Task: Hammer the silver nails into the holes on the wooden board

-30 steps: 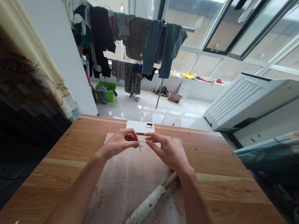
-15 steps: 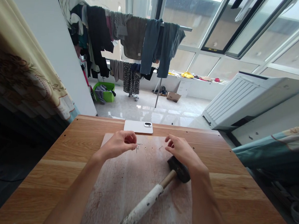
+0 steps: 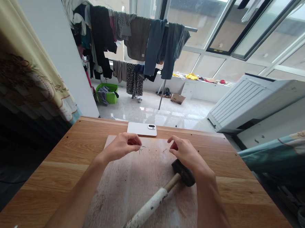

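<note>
My left hand point(image 3: 123, 146) hovers over the far part of a pale wooden board point(image 3: 127, 188) and pinches a small bunch of thin nails point(image 3: 141, 147) between thumb and fingers. My right hand point(image 3: 185, 152) is to the right of it, fingers curled in a pinch next to one small nail point(image 3: 164, 150) on the board; I cannot tell whether it grips that nail. A hammer point(image 3: 160, 197) with a black head and a white-smeared wooden handle lies on the board under my right wrist.
The board lies on a wooden table point(image 3: 240, 198). A white phone point(image 3: 142, 128) lies face down at the table's far edge. Beyond are a clothes rack point(image 3: 136, 40), a green basket point(image 3: 107, 92) and a white appliance point(image 3: 251, 99).
My right hand moved right, away from my left hand, and uncovered the hammer's head. One nail now lies apart on the board near it. My left hand stayed put.
</note>
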### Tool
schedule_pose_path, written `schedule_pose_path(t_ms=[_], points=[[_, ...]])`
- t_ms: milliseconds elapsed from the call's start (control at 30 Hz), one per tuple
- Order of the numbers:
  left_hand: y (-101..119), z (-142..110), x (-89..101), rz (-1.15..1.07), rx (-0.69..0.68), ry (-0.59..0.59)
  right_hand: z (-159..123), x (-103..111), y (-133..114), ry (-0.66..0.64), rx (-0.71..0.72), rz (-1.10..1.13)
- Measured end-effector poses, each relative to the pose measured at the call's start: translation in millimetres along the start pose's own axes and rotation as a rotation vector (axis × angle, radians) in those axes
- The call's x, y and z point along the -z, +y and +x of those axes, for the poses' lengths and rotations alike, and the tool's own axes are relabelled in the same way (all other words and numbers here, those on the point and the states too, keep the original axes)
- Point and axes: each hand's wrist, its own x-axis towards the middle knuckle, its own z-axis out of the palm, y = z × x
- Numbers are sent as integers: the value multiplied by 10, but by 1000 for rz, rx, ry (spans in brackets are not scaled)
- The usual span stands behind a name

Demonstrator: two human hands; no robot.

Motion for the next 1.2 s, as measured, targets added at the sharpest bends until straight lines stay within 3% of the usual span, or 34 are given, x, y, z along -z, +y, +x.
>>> schedule_pose_path(t_ms=[267, 767, 1000, 1200], points=[[-4, 11, -7, -15, -1, 3, 53, -95, -142, -27, -13, -63], [29, 5, 7, -65, -19, 41, 43, -93, -182, -11, -50, -88], [57, -9, -6, -231, -9, -14, 38, -69, -194, 108, 28, 95], [110, 24, -42, -428, -10, 103, -54, -14, -350, 132, 222, 487]])
